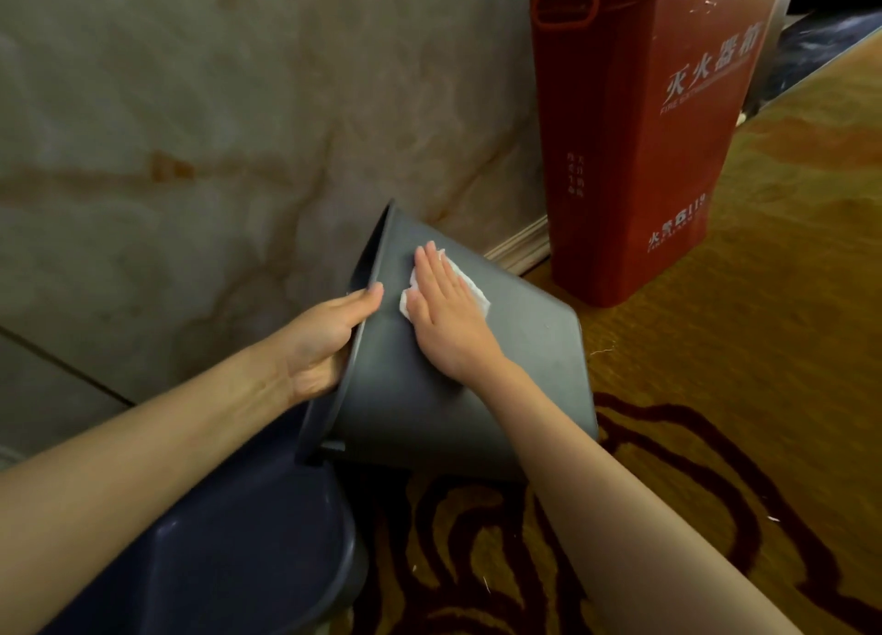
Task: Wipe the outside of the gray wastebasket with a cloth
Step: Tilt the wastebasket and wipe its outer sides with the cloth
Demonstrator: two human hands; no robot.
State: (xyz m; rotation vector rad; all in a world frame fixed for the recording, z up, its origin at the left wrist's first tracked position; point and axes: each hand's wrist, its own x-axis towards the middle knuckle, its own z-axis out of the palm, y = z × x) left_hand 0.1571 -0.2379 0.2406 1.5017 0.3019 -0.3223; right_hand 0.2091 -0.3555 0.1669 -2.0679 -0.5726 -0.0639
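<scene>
Here, a gray wastebasket tipped over on the patterned carpet, mouth turned left toward the marble wall, base toward the right, lower edge resting on the carpet near the wall's foot. Left hand clamped on the rim: thumb lying over the outer face, fingers hidden inside the mouth, so closed on the wastebasket. Right hand laid flat on the upturned side, fingers straight and close together, palm pressing a white cloth against the plastic; cloth crumpled, peeping out past the fingertips, beside the thumb and along the hand's far edge. Not pinched, just pressed down under the open palm. Both forearms bare, reaching in from the bottom of the view. Below the left arm, a dark blue lid, curved, next to the wastebasket's mouth; joined to it or not, cannot tell. Behind the wastebasket, a red box with white lettering standing upright on the carpet against the wall, apart from the wastebasket.
</scene>
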